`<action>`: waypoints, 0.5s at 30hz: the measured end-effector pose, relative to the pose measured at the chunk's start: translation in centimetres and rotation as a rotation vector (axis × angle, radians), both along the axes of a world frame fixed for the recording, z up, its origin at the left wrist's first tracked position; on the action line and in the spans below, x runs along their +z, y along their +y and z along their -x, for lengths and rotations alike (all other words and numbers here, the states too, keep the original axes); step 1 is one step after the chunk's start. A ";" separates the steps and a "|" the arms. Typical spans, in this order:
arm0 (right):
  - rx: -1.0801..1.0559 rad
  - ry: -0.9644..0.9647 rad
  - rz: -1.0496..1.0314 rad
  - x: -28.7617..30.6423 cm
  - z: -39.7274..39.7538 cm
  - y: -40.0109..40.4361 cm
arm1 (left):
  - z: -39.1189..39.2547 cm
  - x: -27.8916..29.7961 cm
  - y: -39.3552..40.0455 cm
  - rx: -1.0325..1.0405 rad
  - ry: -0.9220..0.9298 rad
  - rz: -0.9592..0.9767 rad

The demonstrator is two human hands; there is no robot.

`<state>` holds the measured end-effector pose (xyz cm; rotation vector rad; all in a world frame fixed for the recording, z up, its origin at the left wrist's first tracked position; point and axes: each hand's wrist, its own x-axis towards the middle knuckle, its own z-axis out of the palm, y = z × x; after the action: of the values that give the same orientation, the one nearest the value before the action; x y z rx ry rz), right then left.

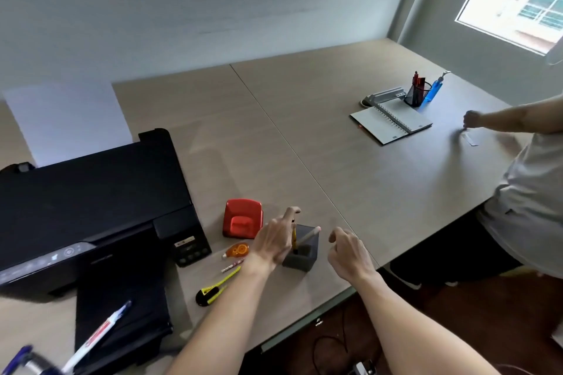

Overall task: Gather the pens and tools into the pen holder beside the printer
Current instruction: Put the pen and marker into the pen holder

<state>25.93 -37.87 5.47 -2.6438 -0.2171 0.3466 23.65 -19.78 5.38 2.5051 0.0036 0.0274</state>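
**Two items in the holder, several left on the desk**

The holder (300, 256), a dark square cup, stands low in the frame, right of centre, just right of the printer (91, 213) and near the front edge of the desk (274, 137). A yellow pencil (294, 237) and a pale pen (309, 236) already stand in it, leaning. The left hand (274, 240) hovers at the holder's left rim, fingers (291, 212) loosely spread and holding nothing that shows. The right hand (350, 253) hangs just right of the holder, fingers curled inward; whether it holds anything I cannot tell.

To the left of the holder lie a correction tape (237, 250), a small pen (233, 266) and a yellow cutter (213, 291). A blue pen (100, 335) lies on the printer's tray at lower left, blurred.

Everything left looks light and stiff. The cutter is probably the one to mind: take it by the body, mid-length, with the blade end away from the palm, and drop it blade down. The pens are smooth and may roll, so a pinch at mid-barrel suits. The holder looks light enough to tip or slide if nudged; steadying it with the free hand would help.

At upper right another person (530, 192) reaches over the desk.
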 end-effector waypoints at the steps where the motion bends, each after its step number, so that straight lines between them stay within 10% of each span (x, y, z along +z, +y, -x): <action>1: -0.003 0.013 -0.001 -0.2 0.3 -0.2 | 0.1 -0.3 0.2 0.011 0.000 0.006; 15: 0.388 0.258 0.081 -6.2 6.7 6.8 | 12.7 -8.2 9.4 0.519 0.330 -0.162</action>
<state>19.24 -31.05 -0.73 -2.5905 -0.6441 0.8320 10.90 -10.38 -2.79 2.5692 0.8127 -0.1771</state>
